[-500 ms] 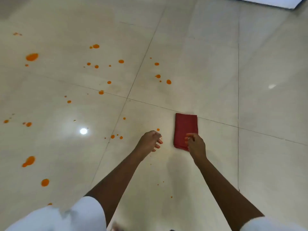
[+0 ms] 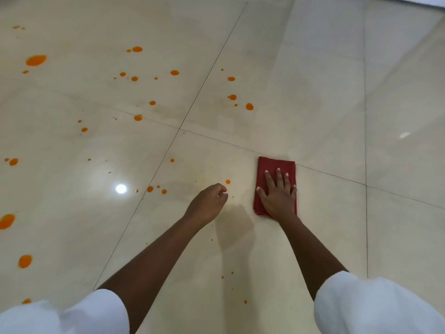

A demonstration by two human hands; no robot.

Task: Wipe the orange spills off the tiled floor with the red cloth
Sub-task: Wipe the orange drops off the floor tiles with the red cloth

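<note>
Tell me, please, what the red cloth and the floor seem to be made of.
The red cloth looks like soft matte fabric, folded flat under the right hand. The floor looks like glossy polished tile, ceramic or stone: it mirrors a lamp and shows thin joints.

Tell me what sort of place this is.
Most likely an indoor room or hallway with a polished floor. It has large glossy cream tiles with thin joints, a ceiling light's reflection, and orange splashes near a red cloth that the right hand presses flat.
</note>
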